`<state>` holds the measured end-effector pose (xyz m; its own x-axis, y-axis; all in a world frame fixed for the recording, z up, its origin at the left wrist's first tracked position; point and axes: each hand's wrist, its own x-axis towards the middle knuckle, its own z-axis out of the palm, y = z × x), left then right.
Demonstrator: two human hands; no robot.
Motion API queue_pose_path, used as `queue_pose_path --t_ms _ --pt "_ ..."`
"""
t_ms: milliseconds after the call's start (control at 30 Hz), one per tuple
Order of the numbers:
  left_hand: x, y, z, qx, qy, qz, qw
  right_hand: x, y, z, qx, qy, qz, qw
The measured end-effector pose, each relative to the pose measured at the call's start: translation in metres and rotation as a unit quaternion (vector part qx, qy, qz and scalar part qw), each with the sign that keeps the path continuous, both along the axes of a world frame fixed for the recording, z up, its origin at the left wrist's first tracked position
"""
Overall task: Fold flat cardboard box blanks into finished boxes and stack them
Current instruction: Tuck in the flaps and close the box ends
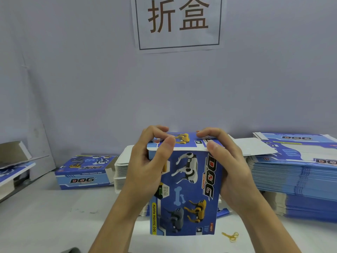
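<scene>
**Closing the top flap of a box held upright**

Nearest the camera, a few yellow rubber bands (231,236) lie loose on the white table (45,216), just right of the box's lower edge, probably shed from a bundle of blanks.

Above them both hands hold a blue printed box (184,189) upright. The left hand (145,161) wraps the left side, thumb on the front near the top corner, fingers (156,129) curled over the top flap. The right hand (228,161) mirrors it on the right side, thumb at the crease and fingers hooked over the flap. Gripping both sides likely keeps the box square while the curled fingers press the flap down; it looks folded over but I cannot tell whether it is tucked in.

Directly behind the hands sits a stack of white-edged flat blanks (121,170), close enough to reach for the next one. To the right, a tall blue stack of flat blanks (300,179) rests with one white flap sticking out. Further left, a finished box (84,172) lies on its side, well apart from the work, perhaps starting the stacking area. At the far left edge is another opened box (14,161), partly cut off. On the wall behind hangs a paper sign (177,22).
</scene>
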<state>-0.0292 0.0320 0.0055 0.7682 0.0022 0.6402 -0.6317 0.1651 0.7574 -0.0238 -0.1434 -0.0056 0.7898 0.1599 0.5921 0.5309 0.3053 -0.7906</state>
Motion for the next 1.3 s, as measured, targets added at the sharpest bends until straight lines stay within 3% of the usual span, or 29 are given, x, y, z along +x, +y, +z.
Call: queue_pose_path --t_ms 133,333,467,700,800,1000,1200,1300 --pt "0.004 -0.003 -0.001 0.009 -0.019 0.031 0.999 -0.003 -0.001 -0.001 -0.034 -0.005 0.003 0.999" --pt "0.005 -0.006 -0.003 -0.016 -0.028 0.016 0.999 -0.004 0.010 0.000 -0.086 -0.039 -0.081 0.992" --pt "0.003 -0.009 -0.004 0.000 -0.032 0.033 0.999 -0.006 0.009 0.001 -0.021 -0.016 -0.007 1.000" --pt "-0.006 0.003 0.002 0.058 -0.048 -0.015 0.997 -0.004 0.009 0.004 0.017 0.001 -0.010 1.000" --pt "-0.004 0.007 0.004 0.097 -0.091 0.019 0.991 -0.003 0.007 0.002 0.022 -0.001 0.010 1.000" --pt "-0.003 0.007 0.005 0.096 -0.098 0.038 0.990 0.000 0.004 0.000 0.008 -0.019 -0.015 1.000" --pt "-0.007 0.005 0.005 0.047 -0.020 -0.047 0.998 -0.001 -0.001 0.002 0.030 -0.022 -0.015 0.999" --pt "-0.007 0.002 0.007 0.010 -0.009 -0.040 0.999 -0.002 0.001 0.003 0.026 -0.027 -0.018 0.999"
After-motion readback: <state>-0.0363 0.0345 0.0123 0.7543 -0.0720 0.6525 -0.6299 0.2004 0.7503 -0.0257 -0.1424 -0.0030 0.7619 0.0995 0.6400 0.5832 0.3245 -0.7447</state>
